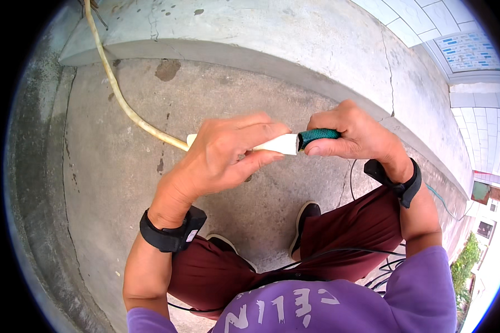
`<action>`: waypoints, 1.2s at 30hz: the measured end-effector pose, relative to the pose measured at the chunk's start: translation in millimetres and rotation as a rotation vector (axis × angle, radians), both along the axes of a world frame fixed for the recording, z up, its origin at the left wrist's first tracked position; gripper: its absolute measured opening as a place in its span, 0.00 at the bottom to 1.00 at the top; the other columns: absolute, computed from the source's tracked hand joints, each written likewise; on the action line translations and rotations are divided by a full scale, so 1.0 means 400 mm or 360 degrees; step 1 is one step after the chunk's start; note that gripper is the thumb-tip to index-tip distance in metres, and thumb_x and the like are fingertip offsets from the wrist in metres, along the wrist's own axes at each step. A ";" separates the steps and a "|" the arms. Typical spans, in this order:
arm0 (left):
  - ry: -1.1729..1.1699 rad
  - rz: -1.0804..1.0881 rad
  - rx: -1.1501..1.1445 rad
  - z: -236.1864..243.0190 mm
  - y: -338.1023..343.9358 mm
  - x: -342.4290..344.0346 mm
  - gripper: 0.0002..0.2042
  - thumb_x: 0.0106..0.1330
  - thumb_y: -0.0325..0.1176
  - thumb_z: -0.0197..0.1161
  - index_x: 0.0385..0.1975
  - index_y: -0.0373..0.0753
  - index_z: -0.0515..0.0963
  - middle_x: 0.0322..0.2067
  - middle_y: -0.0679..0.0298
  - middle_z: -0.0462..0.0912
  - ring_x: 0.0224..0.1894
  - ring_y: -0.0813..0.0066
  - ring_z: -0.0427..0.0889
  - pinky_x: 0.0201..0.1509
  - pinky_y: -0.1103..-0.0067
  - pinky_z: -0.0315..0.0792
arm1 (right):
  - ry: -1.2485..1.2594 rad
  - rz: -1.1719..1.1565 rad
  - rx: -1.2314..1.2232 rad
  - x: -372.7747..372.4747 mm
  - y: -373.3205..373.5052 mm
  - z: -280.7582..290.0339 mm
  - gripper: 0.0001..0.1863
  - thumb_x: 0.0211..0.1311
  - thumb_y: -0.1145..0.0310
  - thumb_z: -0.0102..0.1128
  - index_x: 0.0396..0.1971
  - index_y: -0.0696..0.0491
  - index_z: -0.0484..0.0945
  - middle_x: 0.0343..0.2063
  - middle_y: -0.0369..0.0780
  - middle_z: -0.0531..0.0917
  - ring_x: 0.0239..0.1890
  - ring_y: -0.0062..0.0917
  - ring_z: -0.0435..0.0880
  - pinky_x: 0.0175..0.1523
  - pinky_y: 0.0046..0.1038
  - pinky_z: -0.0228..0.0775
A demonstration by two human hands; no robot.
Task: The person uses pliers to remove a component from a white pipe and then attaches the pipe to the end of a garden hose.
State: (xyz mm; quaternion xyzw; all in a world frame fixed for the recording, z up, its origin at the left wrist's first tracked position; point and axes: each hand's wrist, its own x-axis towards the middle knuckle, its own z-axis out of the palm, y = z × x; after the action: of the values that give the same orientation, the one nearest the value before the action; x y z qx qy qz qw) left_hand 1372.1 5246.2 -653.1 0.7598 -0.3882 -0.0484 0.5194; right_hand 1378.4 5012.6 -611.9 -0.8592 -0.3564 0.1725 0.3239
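The left hand [219, 145] clamps the white tube [282, 144], the right hand [364, 133] grips the green hose [321, 134] just beside it!

Outdoor yard [283, 183], stained concrete floor [111, 188], cracked concrete ledge [294, 39], white-tiled wall [489, 130], green shrub [464, 266]

Concrete step [311, 50], tiled wall [488, 133], green shrub [465, 266]

smooth plastic tube [286, 145], textured green hose [320, 135], concrete floor [114, 183]
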 end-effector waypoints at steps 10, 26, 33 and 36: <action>-0.0110 -0.0037 0.0055 -0.004 0.001 -0.006 0.11 0.53 0.31 0.62 0.35 0.37 0.77 0.23 0.64 0.74 0.19 0.71 0.72 0.21 0.79 0.64 | 0.0173 0.0106 0.0000 0.006 0.007 0.010 0.22 0.56 0.52 0.56 0.15 0.56 0.72 0.06 0.41 0.64 0.09 0.32 0.64 0.16 0.30 0.54; 0.0082 -0.0221 -0.0057 -0.015 0.014 -0.009 0.14 0.55 0.31 0.60 0.42 0.39 0.76 0.22 0.63 0.73 0.20 0.71 0.71 0.22 0.79 0.63 | 0.0570 0.0132 0.0090 0.000 0.021 0.006 0.24 0.64 0.54 0.45 0.19 0.59 0.76 0.08 0.41 0.69 0.11 0.24 0.69 0.18 0.27 0.58; 0.0121 -0.0334 -0.0090 -0.024 0.008 -0.017 0.15 0.55 0.32 0.60 0.44 0.37 0.74 0.25 0.62 0.75 0.23 0.71 0.72 0.24 0.77 0.65 | 0.0727 0.0130 0.0051 -0.001 0.027 0.015 0.26 0.65 0.52 0.44 0.20 0.60 0.78 0.09 0.37 0.72 0.14 0.18 0.71 0.19 0.21 0.62; 0.0166 -0.0390 -0.0015 -0.020 0.005 -0.025 0.17 0.55 0.31 0.60 0.46 0.37 0.73 0.26 0.61 0.76 0.25 0.70 0.74 0.27 0.77 0.67 | 0.0753 0.0212 0.0020 0.001 0.028 0.013 0.26 0.64 0.52 0.44 0.20 0.60 0.78 0.10 0.36 0.72 0.13 0.18 0.71 0.18 0.22 0.61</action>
State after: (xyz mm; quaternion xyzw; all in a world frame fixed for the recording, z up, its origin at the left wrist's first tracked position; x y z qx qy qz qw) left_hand 1362.0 5248.4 -661.3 0.7007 -0.4507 -0.1492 0.5326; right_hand 1378.7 5023.7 -606.9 -0.7675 -0.3276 0.3876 0.3916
